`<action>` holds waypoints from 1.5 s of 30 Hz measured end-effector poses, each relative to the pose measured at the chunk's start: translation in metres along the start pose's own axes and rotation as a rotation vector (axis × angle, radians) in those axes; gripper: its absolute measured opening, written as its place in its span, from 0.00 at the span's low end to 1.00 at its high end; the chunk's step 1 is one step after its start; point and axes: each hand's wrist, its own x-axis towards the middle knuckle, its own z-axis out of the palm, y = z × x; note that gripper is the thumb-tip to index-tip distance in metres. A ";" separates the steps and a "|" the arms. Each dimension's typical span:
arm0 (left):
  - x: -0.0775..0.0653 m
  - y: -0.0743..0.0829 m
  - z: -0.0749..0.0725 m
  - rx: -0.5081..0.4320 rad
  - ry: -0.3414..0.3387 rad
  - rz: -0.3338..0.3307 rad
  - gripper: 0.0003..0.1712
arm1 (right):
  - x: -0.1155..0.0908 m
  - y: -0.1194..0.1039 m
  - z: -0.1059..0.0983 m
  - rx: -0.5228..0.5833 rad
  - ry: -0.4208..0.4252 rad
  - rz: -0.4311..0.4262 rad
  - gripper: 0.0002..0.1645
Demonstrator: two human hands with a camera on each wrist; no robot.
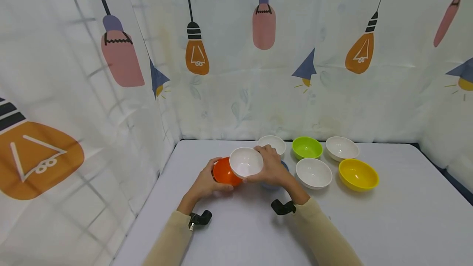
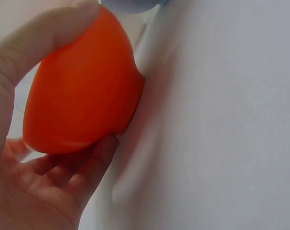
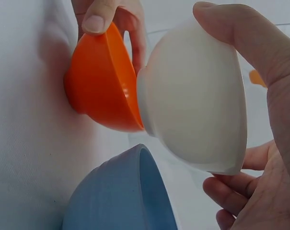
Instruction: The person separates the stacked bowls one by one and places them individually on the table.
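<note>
My left hand [image 1: 207, 181] grips an orange bowl [image 2: 82, 91] by its side, thumb near the rim and fingers beneath, close over the table. A white bowl [image 3: 195, 96] is held by my right hand [image 1: 272, 165], thumb on one side and fingers on the other. In the head view this white bowl overlaps the right part of the orange one; from the right wrist its foot is right at the orange rim. Beside them stands a blue bowl [image 3: 118, 196], mostly hidden behind my right hand in the head view.
On the white table [image 1: 414, 216], right of my hands, stand a white bowl [image 1: 313, 173] and a yellow bowl [image 1: 358, 175]. Behind them are a green bowl [image 1: 307, 148] and two more white bowls, one left [image 1: 275, 142] and one right [image 1: 341, 148]. A patterned curtain [image 1: 229, 106] hangs behind.
</note>
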 end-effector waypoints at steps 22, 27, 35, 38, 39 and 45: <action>0.046 -0.002 -0.013 0.056 0.082 -0.056 0.58 | 0.002 -0.004 0.018 -0.098 0.005 -0.052 0.63; 0.061 -0.001 -0.014 0.067 0.056 -0.087 0.56 | 0.002 -0.006 0.025 -0.140 0.004 -0.050 0.62; 0.078 0.002 -0.014 0.113 0.056 -0.093 0.55 | 0.001 -0.011 0.036 -0.240 0.007 -0.042 0.65; 0.084 0.003 -0.014 0.141 0.038 -0.099 0.56 | 0.000 -0.013 0.041 -0.249 0.026 -0.064 0.67; 0.085 0.004 -0.014 0.145 0.030 -0.105 0.57 | 0.000 -0.013 0.042 -0.261 0.029 -0.067 0.67; 0.095 0.003 -0.011 0.086 -0.015 -0.126 0.61 | 0.001 -0.015 0.054 -0.340 0.052 -0.070 0.69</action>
